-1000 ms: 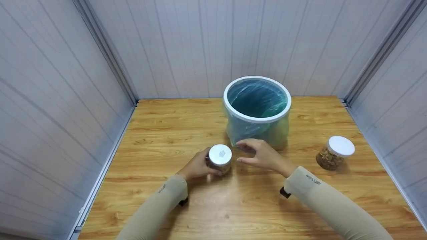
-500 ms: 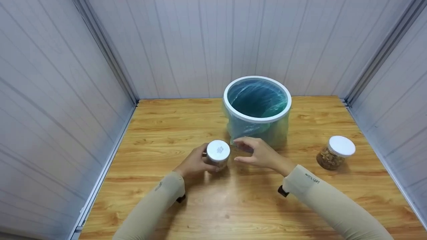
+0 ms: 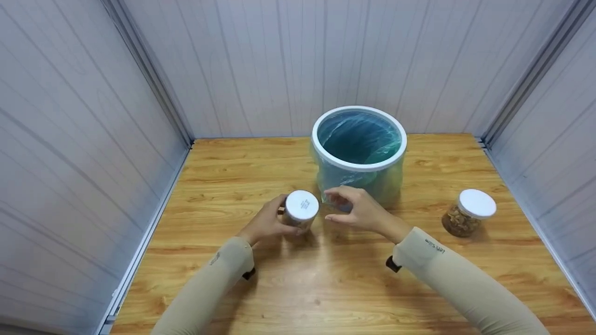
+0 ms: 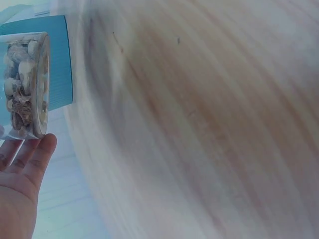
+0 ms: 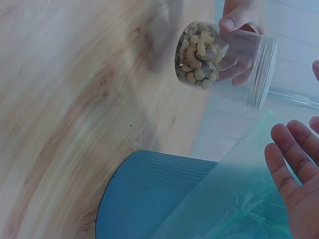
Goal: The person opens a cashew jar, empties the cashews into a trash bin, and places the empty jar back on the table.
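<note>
Your left hand (image 3: 267,222) grips the side of a clear jar of pale nuts (image 5: 199,55), holding it roughly upright just above the worktop (image 3: 223,177), white lid (image 3: 302,204) on. Your right hand (image 3: 362,210) hovers just beside that jar, thumb and fingers spread apart and loosely curved, holding nothing. Behind your right hand stands a blue bin (image 5: 149,196) with a green plastic liner (image 5: 234,209) and white ring (image 3: 359,167). Well off to your right, a second white-lidded jar (image 3: 461,222) contains brown pieces.
</note>
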### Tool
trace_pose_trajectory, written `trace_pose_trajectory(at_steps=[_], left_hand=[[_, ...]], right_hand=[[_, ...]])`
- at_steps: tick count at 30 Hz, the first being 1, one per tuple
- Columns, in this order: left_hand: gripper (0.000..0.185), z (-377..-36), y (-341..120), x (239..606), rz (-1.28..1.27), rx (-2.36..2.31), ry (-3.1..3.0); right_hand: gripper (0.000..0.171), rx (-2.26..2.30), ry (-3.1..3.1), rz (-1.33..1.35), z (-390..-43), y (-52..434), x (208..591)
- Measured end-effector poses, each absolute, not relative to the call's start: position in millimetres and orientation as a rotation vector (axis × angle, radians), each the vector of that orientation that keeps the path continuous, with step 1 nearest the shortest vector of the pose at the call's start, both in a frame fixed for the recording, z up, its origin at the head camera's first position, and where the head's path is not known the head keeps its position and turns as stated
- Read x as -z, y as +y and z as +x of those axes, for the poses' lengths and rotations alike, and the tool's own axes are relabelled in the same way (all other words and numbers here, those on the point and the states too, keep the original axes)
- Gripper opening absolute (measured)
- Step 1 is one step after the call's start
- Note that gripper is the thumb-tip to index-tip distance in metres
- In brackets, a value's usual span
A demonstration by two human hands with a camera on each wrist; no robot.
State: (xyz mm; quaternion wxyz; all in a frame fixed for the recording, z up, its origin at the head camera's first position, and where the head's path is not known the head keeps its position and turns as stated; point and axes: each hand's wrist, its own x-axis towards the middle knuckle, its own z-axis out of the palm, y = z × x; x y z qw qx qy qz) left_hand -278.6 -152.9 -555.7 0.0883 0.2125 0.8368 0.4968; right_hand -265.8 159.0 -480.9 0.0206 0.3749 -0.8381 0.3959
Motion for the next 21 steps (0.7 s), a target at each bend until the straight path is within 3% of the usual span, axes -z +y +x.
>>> trace_pose_trajectory(at_steps=[13, 21], left_hand=[[0.098, -279.5, -159.3, 537.2, 0.716, -1.425, 2.579], [0.094, -278.5, -161.3, 533.0, 0.737, -1.388, 2.608]], right_hand=[[0.059, -1.202, -2.578, 1.125, -267.0, 157.2, 474.7], [0.070, -1.181, -2.650, 1.108, -269.3, 156.5, 473.1]])
